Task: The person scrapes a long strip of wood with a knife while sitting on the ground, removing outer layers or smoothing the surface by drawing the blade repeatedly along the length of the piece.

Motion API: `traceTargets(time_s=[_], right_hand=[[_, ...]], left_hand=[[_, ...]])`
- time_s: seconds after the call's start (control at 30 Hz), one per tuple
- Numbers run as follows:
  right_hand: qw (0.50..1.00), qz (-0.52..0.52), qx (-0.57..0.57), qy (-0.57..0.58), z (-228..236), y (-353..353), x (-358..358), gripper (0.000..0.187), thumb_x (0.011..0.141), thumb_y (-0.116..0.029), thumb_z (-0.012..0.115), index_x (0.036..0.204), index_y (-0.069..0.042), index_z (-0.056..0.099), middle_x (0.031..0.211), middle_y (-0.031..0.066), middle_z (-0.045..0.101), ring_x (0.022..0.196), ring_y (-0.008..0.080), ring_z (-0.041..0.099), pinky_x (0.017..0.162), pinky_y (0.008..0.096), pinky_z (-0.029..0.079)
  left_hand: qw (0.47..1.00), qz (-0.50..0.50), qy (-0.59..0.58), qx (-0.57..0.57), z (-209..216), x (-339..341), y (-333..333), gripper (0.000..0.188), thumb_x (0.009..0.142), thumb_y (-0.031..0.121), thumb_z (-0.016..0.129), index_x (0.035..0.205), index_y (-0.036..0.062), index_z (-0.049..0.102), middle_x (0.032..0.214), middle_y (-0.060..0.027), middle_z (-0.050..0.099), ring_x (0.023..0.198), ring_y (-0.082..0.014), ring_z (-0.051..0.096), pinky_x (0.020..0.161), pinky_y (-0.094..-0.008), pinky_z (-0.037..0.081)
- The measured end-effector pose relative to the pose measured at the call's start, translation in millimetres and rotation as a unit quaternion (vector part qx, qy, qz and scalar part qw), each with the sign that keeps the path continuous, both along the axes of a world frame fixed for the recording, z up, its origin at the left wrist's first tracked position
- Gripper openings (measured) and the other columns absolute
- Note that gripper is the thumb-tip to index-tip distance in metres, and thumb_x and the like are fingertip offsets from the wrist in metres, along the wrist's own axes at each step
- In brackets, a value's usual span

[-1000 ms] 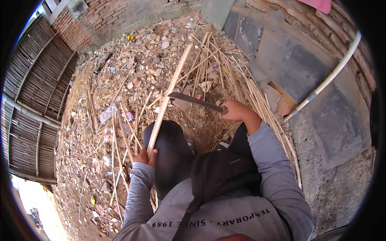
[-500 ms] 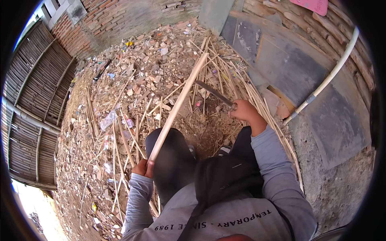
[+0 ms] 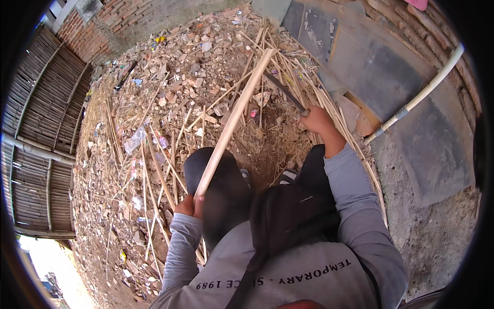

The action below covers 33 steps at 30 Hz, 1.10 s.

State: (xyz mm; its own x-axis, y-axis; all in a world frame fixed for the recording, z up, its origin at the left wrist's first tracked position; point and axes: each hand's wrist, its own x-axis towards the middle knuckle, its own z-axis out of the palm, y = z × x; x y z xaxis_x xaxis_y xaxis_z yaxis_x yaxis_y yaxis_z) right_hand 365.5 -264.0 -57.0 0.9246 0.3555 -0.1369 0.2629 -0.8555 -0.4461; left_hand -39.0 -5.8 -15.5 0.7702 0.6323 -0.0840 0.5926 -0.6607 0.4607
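Note:
My left hand [image 3: 190, 206] is closed around the near end of a long pale strip of split bamboo [image 3: 234, 121], by my left knee. The strip slants up and away to the right, its far end raised over the ground. In my right hand [image 3: 317, 121] is the handle of a long dark-bladed knife [image 3: 285, 92]. The blade points up and left, with its tip at or just behind the strip's right edge near the far end; whether they touch I cannot tell. The fingers of my right hand wrap the handle, mostly hiding it.
Rubble and litter [image 3: 180, 85] cover the ground ahead. Loose bamboo strips [image 3: 309, 85] lie beyond my right hand, others [image 3: 159, 175] left of my knee. Grey sheets [image 3: 378, 85] and a pale pole [image 3: 422, 95] lean at the right. A bamboo-slat panel [image 3: 38, 103] stands at the left.
My right hand and the knife have moved up and slightly right, the blade closer to the strip's far end. The far end of the strip has risen and shifted right; my left hand keeps its grip.

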Motion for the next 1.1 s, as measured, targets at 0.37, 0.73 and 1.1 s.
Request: traceTargets(time_s=[0.37, 0.73, 1.1], right_hand=[[0.978, -0.055, 0.195, -0.056, 37.2, 3.7, -17.3, 0.034, 0.079, -0.033, 0.070, 0.102, -0.007, 0.066, 0.079, 0.0153, 0.068, 0.077, 0.0338, 0.067, 0.070, 0.0438, 0.051], [0.954, 0.280, 0.105, 0.027, 11.1, 26.7, -29.5, 0.028, 0.075, -0.028, 0.072, 0.094, -0.008, 0.066, 0.078, 0.0140, 0.066, 0.079, 0.0334, 0.065, 0.069, 0.0461, 0.049], [0.950, 0.310, 0.034, 0.010, 34.7, 28.8, -56.3, 0.031, 0.075, -0.029, 0.072, 0.094, -0.005, 0.067, 0.080, 0.0158, 0.067, 0.082, 0.0348, 0.066, 0.073, 0.0442, 0.051]], left_hand=[[0.997, -0.004, 0.056, 0.061, 4.5, 6.5, -5.3, 0.054, 0.094, 0.053, 0.050, 0.086, -0.0003, 0.055, 0.069, -0.0272, 0.060, 0.070, -0.0493, 0.060, 0.061, -0.0541, 0.047], [0.994, -0.058, 0.080, 0.051, 11.0, 9.5, 2.1, 0.058, 0.087, 0.057, 0.061, 0.084, -0.0007, 0.058, 0.068, -0.0244, 0.061, 0.069, -0.0454, 0.062, 0.060, -0.0497, 0.048], [0.986, -0.054, 0.156, -0.038, 15.4, 14.7, 23.4, 0.061, 0.084, 0.057, 0.064, 0.093, -0.0032, 0.063, 0.073, -0.0220, 0.065, 0.075, -0.0384, 0.066, 0.069, -0.0442, 0.050]])
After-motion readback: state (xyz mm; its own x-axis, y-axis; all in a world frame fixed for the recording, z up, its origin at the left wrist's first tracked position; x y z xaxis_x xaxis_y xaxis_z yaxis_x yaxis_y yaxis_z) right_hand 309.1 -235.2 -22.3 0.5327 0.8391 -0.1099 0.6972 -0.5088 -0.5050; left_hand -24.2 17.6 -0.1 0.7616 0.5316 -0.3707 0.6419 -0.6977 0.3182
